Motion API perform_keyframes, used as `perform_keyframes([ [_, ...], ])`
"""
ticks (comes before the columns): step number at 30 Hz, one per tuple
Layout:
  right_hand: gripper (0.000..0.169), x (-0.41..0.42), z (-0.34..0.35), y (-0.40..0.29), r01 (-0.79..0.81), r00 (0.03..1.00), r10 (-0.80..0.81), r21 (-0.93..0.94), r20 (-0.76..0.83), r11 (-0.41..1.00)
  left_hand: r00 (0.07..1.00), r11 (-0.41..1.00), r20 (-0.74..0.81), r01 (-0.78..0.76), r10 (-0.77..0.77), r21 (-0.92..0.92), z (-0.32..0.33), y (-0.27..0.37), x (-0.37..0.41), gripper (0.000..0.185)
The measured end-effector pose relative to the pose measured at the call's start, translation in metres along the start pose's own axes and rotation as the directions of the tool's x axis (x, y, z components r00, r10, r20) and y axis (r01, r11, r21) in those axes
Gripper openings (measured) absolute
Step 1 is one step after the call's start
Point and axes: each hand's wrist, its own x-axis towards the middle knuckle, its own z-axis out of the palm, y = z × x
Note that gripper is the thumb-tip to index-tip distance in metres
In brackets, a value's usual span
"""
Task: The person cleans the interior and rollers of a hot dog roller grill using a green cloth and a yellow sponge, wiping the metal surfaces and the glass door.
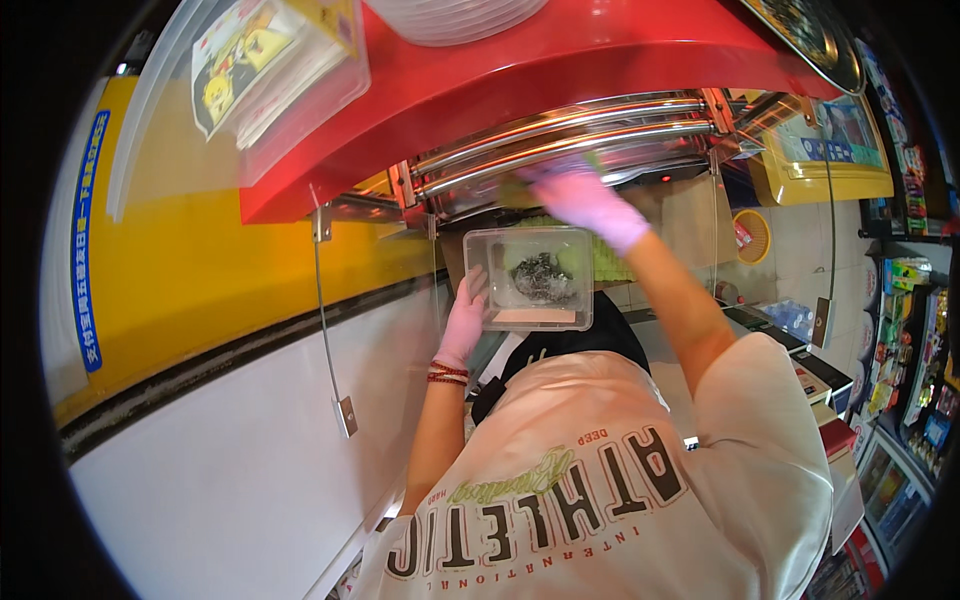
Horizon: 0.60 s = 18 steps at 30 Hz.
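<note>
My left hand (466, 304), in a pink glove, grips the left side of a clear plastic container (585, 281). Seen within its outline is a wet, dark, silvery lump (541, 276) that looks like a metal scouring pad. Beyond the container, my gloved right hand (589, 201) reaches in below shiny metal rollers (562, 142). It is motion-blurred, its fingertips merge with a greenish patch, and whether it holds anything is unclear. A light green cloth (613, 262) lies under and beside the container.
Over the rollers sits a red counter (637, 45), bearing stacked plastic lids or bowls (457, 19) and a clear box (337, 112) of printed packets. Clear panels with metal clips (345, 416) hang on both sides. A yellow basket (752, 236) stands right, near stocked shelves (900, 337).
</note>
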Motion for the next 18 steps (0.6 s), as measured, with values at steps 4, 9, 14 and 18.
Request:
perform_keyframes([
  [4,0.044,-0.03,-0.019,0.07,-0.521,0.853,0.486,-0.303,-0.187,0.798,1.0,1.0,-0.003,-0.009,0.01,0.021,0.002,-0.001,0.001,0.056],
  [9,0.04,0.01,0.008,0.002,-0.622,0.783,0.566,-0.352,-0.258,0.7,1.0,0.991,-0.008,-0.026,0.027,0.128,-0.003,-0.008,-0.001,0.056],
  [14,0.05,0.066,0.079,-0.097,-0.216,0.953,0.159,-0.208,-0.258,0.954,1.0,0.993,0.017,-0.016,0.014,0.119,-0.004,-0.003,0.004,0.057],
  [18,0.051,0.081,0.075,-0.114,0.021,0.978,-0.028,-0.035,-0.208,0.999,0.998,0.994,0.035,-0.054,0.051,0.095,-0.005,-0.005,0.009,0.057],
])
